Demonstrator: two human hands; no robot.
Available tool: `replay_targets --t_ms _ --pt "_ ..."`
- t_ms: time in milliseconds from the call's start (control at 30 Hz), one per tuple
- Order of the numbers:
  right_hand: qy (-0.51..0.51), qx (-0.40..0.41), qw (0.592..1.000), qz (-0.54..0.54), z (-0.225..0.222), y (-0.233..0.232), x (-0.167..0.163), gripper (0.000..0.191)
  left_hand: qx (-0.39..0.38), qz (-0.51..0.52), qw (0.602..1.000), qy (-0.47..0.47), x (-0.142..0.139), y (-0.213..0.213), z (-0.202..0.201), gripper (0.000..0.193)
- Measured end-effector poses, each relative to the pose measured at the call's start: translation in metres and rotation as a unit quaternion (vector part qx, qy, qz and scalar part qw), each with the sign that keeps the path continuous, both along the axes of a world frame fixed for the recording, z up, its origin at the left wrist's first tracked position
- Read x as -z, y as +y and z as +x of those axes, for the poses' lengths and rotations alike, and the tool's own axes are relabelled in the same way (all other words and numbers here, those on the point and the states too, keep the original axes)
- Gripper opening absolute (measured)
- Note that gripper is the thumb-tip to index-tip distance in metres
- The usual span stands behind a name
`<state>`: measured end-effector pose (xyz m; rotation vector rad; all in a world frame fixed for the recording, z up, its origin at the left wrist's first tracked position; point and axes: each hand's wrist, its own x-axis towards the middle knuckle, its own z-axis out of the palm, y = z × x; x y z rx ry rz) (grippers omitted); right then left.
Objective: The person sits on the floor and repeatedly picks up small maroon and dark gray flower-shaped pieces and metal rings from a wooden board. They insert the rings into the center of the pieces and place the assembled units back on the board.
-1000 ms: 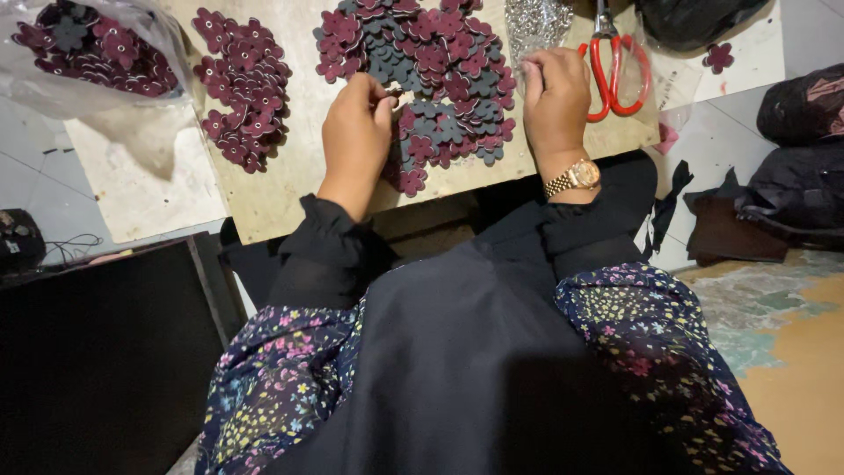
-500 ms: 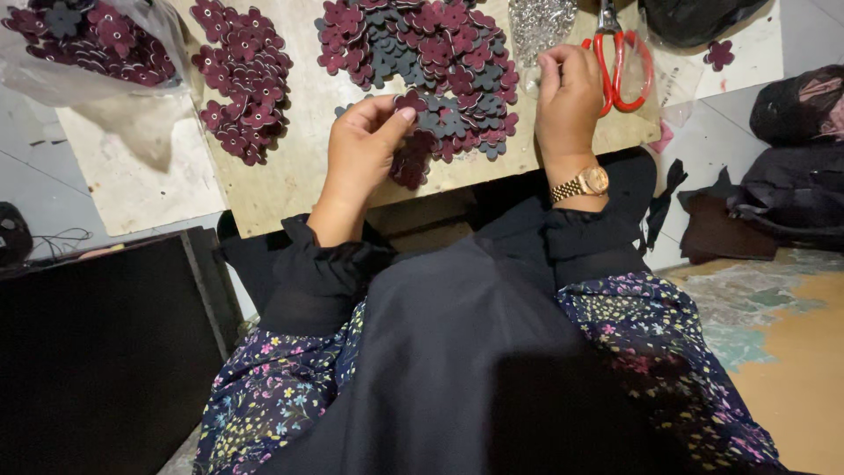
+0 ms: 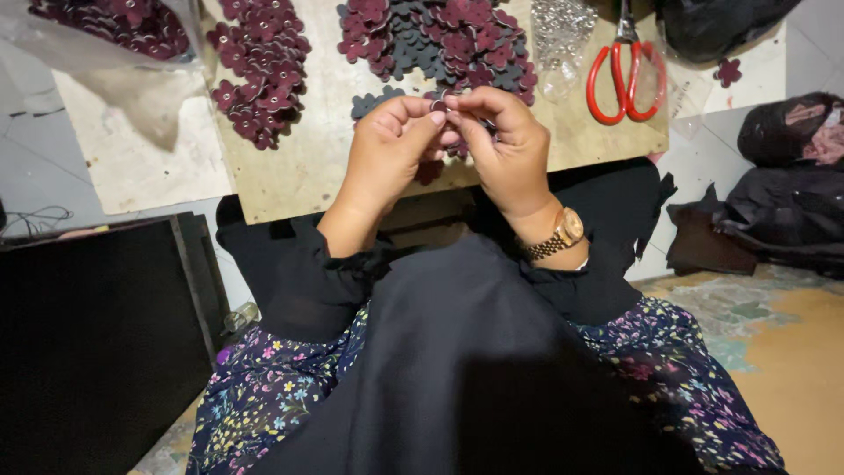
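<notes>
Currently both hands, left hand (image 3: 387, 145) and right hand (image 3: 501, 141), pinching small dark flower-shaped piece (image 3: 439, 105); slipping risk, grip being fingertip-only, toward maroon felt flower pile (image 3: 440, 40) at 12 o'clock.

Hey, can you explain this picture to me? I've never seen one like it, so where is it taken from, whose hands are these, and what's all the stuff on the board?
The camera is worn on a person's head and looks down over their lap. The left hand and the right hand meet above a pale wooden board, pinching a small dark piece between the fingertips; it is too small to tell exactly what. On the board lie piles of maroon and grey flower-shaped fabric cutouts, another maroon flower pile, red-handled scissors and a clear bag of tiny shiny pieces. A gold wristwatch sits on the right wrist.
</notes>
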<state>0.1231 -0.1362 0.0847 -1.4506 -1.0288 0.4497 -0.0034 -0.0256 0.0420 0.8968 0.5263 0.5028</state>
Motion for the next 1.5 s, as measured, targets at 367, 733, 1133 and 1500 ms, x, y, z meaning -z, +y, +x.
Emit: replay_targets --t_ms 367,733,1133,1500 --pt "-0.279 0.033 0.960 0.004 -0.001 -0.002 -0.020 0.024 -0.016 0.018 0.999 -0.022 -0.013 -0.001 -0.008 0.014" --pt "-0.160 0.009 0.987 -0.022 0.002 -0.005 -0.005 0.013 -0.016 0.122 0.992 0.041 -0.025 -0.008 -0.012 0.015" --pt "0.165 -0.060 0.984 0.026 -0.005 -0.002 0.017 0.020 -0.011 0.205 0.978 0.040 -0.020 -0.006 -0.022 0.012" --pt "-0.331 0.192 0.915 -0.126 0.106 -0.021 0.069 0.018 -0.250 0.493 0.793 0.257 0.003 0.065 -0.094 0.013"
